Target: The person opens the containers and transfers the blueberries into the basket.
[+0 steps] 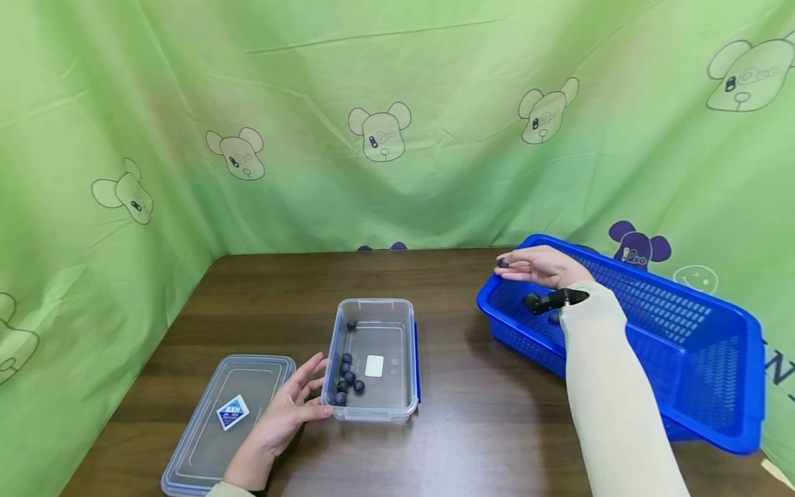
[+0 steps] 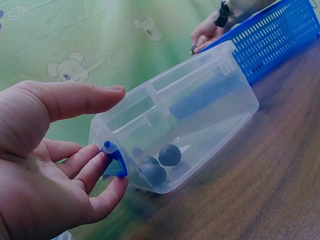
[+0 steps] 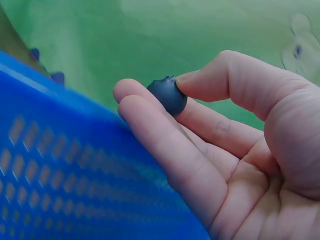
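Observation:
My right hand pinches a dark blueberry between thumb and fingertips, above the near-left end of a blue plastic basket. More blueberries lie in the basket, partly hidden by the wrist. On the table, a clear plastic container holds several blueberries, mostly along its left side. My left hand rests against the container's left wall. In the left wrist view its fingers touch a blue clip, while the extended thumb lies near the rim.
A clear lid with a blue-and-white label lies left of the container, partly under the left forearm. The brown wooden table ends at a green patterned cloth behind and at both sides.

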The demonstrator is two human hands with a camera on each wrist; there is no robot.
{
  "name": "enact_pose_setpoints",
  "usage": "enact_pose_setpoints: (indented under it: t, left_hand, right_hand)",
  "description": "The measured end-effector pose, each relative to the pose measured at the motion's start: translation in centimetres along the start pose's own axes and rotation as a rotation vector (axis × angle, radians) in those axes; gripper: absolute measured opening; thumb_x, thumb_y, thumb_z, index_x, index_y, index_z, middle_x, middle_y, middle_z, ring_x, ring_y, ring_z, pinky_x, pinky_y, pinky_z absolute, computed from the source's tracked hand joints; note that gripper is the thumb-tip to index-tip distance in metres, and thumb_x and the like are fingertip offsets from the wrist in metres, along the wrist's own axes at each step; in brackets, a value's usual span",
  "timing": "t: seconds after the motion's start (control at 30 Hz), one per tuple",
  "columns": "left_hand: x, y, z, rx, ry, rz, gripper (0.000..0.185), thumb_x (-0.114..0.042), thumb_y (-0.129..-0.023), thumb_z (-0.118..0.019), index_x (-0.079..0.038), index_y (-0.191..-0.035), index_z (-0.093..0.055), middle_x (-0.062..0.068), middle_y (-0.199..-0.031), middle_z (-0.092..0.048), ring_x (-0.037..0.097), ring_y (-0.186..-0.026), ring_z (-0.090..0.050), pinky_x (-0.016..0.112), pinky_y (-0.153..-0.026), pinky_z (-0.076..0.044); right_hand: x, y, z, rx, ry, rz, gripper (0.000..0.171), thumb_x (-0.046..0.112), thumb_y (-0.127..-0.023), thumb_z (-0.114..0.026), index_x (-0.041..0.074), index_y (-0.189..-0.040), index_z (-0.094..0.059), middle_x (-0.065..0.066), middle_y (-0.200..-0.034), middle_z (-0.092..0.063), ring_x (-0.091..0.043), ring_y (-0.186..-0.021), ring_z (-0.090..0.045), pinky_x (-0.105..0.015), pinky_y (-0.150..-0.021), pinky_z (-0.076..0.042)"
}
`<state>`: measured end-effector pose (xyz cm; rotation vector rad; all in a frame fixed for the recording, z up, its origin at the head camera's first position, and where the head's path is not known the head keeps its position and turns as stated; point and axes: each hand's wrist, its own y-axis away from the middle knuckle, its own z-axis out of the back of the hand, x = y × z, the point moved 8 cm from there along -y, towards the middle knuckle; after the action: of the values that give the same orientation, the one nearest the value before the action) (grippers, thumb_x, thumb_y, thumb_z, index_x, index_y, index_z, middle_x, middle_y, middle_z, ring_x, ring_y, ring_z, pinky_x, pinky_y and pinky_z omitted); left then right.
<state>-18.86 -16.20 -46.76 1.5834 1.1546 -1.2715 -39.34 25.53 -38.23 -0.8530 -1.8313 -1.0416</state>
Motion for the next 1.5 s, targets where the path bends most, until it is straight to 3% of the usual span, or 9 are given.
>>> enact_pose_setpoints:
  t: [0.3, 0.47, 0.67, 0.8, 0.9, 1.03, 1.13, 1.23, 1.5]
  left_hand:
    - [0.0, -0.2, 0.0, 0.001, -0.005, -0.004, 0.099, 0.013, -0.074, -0.073, 0.010, -0.154, -0.014, 0.031, -0.157, -0.019, 0.016, -0.122, -0.048, 0.028, -0.096, -0.046]
    - [0.0, -0.3, -0.1, 0.009, -0.002, -0.014, 0.099, 0.013, -0.074, -0.073, 0.011, -0.153, -0.013, 0.032, -0.157, -0.018, 0.017, -0.121, -0.048, 0.027, -0.095, -0.047]
    - [0.3, -0.1, -0.2, 0.003, 0.005, 0.007, 0.099, 0.013, -0.074, -0.072, 0.011, -0.153, -0.013, 0.031, -0.157, -0.019, 0.020, -0.124, -0.046, 0.028, -0.097, -0.045]
    - [0.2, -0.1, -0.2, 0.002, 0.004, 0.004, 0.099, 0.014, -0.074, -0.072, 0.010, -0.154, -0.013, 0.031, -0.157, -0.019, 0.022, -0.125, -0.045, 0.028, -0.096, -0.046]
    - [0.1, -0.2, -0.2, 0.004, 0.003, -0.001, 0.099, 0.014, -0.074, -0.072, 0.011, -0.153, -0.013, 0.031, -0.157, -0.019, 0.023, -0.125, -0.045, 0.028, -0.096, -0.046]
    - [0.1, -0.2, -0.1, 0.004, 0.007, -0.001, 0.099, 0.013, -0.074, -0.072, 0.011, -0.153, -0.013, 0.031, -0.157, -0.019, 0.023, -0.125, -0.045, 0.028, -0.096, -0.046]
    - [0.1, -0.2, -0.1, 0.003, 0.010, 0.002, 0.099, 0.014, -0.074, -0.072, 0.011, -0.153, -0.013, 0.031, -0.157, -0.019, 0.022, -0.124, -0.045, 0.028, -0.096, -0.046]
    - [0.1, -0.2, -0.1, 0.001, 0.008, 0.004, 0.099, 0.014, -0.073, -0.072, 0.010, -0.154, -0.013, 0.031, -0.157, -0.019, 0.022, -0.124, -0.045, 0.028, -0.096, -0.046]
    - [0.0, -0.1, 0.1, -0.009, 0.008, 0.016, 0.099, 0.014, -0.074, -0.072, 0.009, -0.154, -0.014, 0.030, -0.158, -0.019, 0.027, -0.128, -0.042, 0.028, -0.097, -0.046]
  right_hand:
    - [-2.4, 2.4, 5.3, 0.058, -0.143, -0.131, 0.039, 0.003, -0.106, -0.034, -0.002, -0.100, -0.072, -0.019, -0.103, -0.072, -0.024, -0.096, -0.071, -0.031, -0.093, -0.050]
    - [-4.3, 3.0, 7.1, 0.022, -0.167, -0.235, 0.035, 0.004, -0.105, -0.038, -0.002, -0.097, -0.072, -0.020, -0.101, -0.072, -0.025, -0.095, -0.071, -0.031, -0.094, -0.050]
    - [-6.3, 4.7, 7.9, -0.090, 0.036, -0.373, 0.027, 0.009, -0.103, -0.049, 0.001, -0.093, -0.073, -0.015, -0.094, -0.074, -0.021, -0.090, -0.073, -0.028, -0.089, -0.052]
    - [-5.5, 5.5, 7.8, -0.182, 0.350, -0.329, 0.019, 0.012, -0.099, -0.059, 0.003, -0.096, -0.075, -0.012, -0.086, -0.075, -0.017, -0.083, -0.073, -0.025, -0.080, -0.055]
    - [-4.9, 5.8, 7.1, -0.156, 0.504, -0.299, 0.019, 0.018, -0.097, -0.063, 0.006, -0.101, -0.077, -0.009, -0.086, -0.075, -0.013, -0.082, -0.073, -0.021, -0.076, -0.054]
    - [-5.0, 5.5, 7.0, -0.139, 0.462, -0.320, 0.017, 0.016, -0.096, -0.064, 0.005, -0.099, -0.077, -0.011, -0.085, -0.075, -0.014, -0.082, -0.073, -0.023, -0.076, -0.055]
    - [-5.1, 4.5, 7.7, -0.163, 0.350, -0.338, 0.013, 0.010, -0.096, -0.064, 0.003, -0.096, -0.075, -0.016, -0.087, -0.074, -0.019, -0.081, -0.073, -0.026, -0.078, -0.056]
    - [-4.3, 3.3, 7.4, -0.133, 0.263, -0.306, 0.016, 0.003, -0.097, -0.058, 0.004, -0.093, -0.074, -0.017, -0.091, -0.073, -0.022, -0.084, -0.073, -0.028, -0.083, -0.055]
    - [0.0, 1.8, 1.9, 0.049, 0.312, -0.051, 0.029, 0.006, -0.105, -0.045, 0.010, -0.101, -0.073, -0.012, -0.100, -0.072, -0.023, -0.095, -0.070, -0.037, -0.089, -0.055]
